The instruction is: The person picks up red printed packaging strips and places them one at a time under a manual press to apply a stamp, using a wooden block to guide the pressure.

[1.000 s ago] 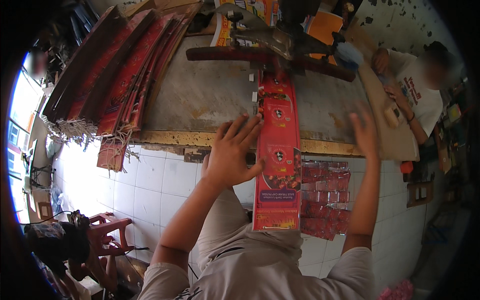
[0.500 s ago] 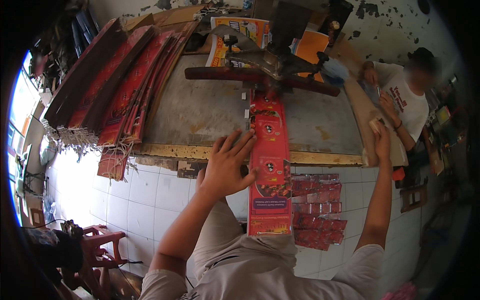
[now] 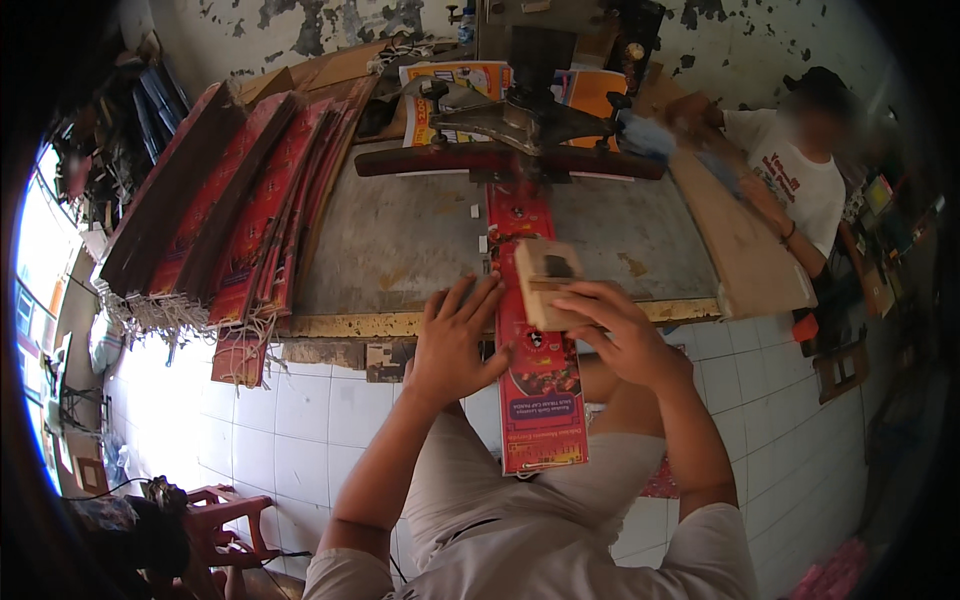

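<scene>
A long red printed strip runs from under the metal press out over the table's front edge toward my lap. My left hand lies along the strip's left edge, fingers spread, thumb resting on its surface. Above the strip's right side, my right hand grips a pale wooden block with a dark patch on its upper face. Motion blurs the block slightly, and I cannot tell whether it touches the strip. The strip's far end is hidden under the press bar.
Bundles of red printed strips with white strings fill the table's left side. Small white pieces sit beside the strip. A brown board lies at the right, near another person. A red stool stands lower left.
My right hand has brought the wooden block from the table's right edge over to the strip. The left hand stays on the strip. The view has shifted slightly.
</scene>
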Demonstrator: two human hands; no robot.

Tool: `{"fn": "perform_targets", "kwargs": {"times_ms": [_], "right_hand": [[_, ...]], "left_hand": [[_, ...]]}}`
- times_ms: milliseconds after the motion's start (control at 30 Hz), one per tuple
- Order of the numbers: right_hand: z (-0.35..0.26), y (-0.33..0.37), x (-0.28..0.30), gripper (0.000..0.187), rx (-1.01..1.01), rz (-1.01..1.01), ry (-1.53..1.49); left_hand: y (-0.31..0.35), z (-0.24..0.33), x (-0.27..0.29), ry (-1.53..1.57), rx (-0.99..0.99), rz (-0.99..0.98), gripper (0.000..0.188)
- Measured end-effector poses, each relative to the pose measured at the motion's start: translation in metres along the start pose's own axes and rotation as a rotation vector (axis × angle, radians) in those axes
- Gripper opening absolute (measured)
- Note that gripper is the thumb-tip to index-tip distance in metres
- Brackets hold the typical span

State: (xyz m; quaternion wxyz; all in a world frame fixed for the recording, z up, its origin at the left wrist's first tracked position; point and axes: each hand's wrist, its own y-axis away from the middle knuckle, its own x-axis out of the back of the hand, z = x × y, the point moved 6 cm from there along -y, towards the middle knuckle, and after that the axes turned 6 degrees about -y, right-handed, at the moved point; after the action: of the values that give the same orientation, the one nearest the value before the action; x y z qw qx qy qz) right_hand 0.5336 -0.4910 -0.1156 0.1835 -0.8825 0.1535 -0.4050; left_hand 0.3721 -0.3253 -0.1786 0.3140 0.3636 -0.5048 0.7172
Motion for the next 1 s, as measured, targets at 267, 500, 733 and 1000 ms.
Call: {"fn": "perform_targets", "kwargs": {"times_ms": [267, 500, 733, 1000], "right_hand": [[0.076, -0.081, -0.030, 0.044, 0.030, 0.015, 0.106], [0.087, -0.095, -0.034, 0.040, 0.045, 0.034, 0.130], [0.080, -0.090, -0.024, 0.037, 0.075, 0.173, 0.264], [0.081, -0.079, -0.025, 0.039, 0.035, 0.242, 0.176]], "left_hand": [[-0.002, 0.002, 0.000, 0.007, 0.001, -0.003, 0.080], [-0.002, 0.002, 0.004, 0.016, 0.000, 0.012, 0.079], [-0.001, 0.001, 0.001, 0.011, 0.023, -0.037, 0.082], [-0.002, 0.004, 0.005, -0.008, 0.001, -0.003, 0.077]]}}
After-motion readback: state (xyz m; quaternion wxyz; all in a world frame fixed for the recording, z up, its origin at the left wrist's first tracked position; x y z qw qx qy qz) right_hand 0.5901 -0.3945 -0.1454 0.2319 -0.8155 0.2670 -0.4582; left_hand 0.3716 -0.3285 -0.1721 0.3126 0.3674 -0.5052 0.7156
